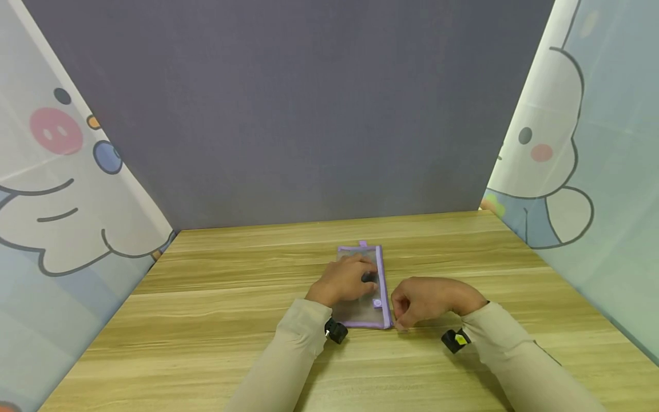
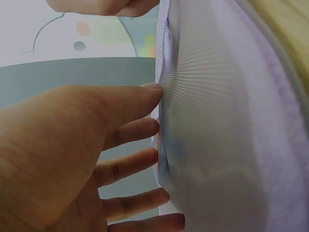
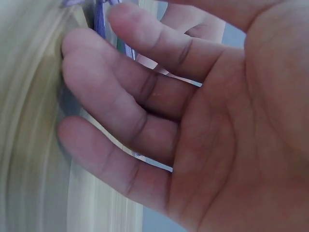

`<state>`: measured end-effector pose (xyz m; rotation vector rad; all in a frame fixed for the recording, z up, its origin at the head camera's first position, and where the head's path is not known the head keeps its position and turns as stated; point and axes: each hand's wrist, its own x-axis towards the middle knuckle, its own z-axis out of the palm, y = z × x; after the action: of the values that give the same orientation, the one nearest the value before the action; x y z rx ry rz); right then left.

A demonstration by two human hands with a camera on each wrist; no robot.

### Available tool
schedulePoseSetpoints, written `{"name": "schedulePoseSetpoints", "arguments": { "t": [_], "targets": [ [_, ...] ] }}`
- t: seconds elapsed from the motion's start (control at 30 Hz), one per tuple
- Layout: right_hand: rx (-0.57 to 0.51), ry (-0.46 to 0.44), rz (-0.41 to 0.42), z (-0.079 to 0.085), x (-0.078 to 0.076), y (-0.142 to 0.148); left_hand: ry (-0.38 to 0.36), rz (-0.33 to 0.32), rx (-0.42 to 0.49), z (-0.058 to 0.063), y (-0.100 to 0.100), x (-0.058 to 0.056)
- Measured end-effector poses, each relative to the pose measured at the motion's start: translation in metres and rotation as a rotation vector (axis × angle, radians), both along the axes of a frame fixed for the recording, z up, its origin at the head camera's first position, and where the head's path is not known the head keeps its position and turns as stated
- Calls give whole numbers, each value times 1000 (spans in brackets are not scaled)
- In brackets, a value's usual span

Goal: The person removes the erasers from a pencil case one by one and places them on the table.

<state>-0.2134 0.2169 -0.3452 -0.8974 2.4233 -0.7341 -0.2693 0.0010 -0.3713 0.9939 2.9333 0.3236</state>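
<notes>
A translucent mesh zipper pouch (image 1: 355, 313) with purple edging lies flat on the wooden table in the head view. My left hand (image 1: 345, 279) rests on it, fingers spread and fairly straight, tips touching the mesh. In the left wrist view the thumb and fingertips of that left hand (image 2: 63, 150) meet the pouch (image 2: 212, 121) along its edge. At the pouch's near right corner, my right hand (image 1: 429, 298) pinches the zipper pull between thumb and forefinger; the fingers mostly hide the pull. The right wrist view shows the other fingers of the right hand (image 3: 145, 106) loosely curled by the tabletop.
The wood-grain table (image 1: 216, 332) extends around the pouch on all sides. A dark grey panel (image 1: 319, 114) rises behind its far edge. Cartoon-printed curtains (image 1: 56, 171) hang at both sides. Each wrist wears a small black device (image 1: 337, 331).
</notes>
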Motion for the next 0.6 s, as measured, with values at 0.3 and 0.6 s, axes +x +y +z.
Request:
{"name": "schedulePoseSetpoints", "arguments": {
  "t": [0.3, 0.6],
  "targets": [
    [-14, 50, -10, -2, -5, 2, -4, 20, -19, 1, 2, 2],
    [-86, 36, -62, -6, -12, 7, 51, 67, -16, 3, 8, 7]
  ]
}}
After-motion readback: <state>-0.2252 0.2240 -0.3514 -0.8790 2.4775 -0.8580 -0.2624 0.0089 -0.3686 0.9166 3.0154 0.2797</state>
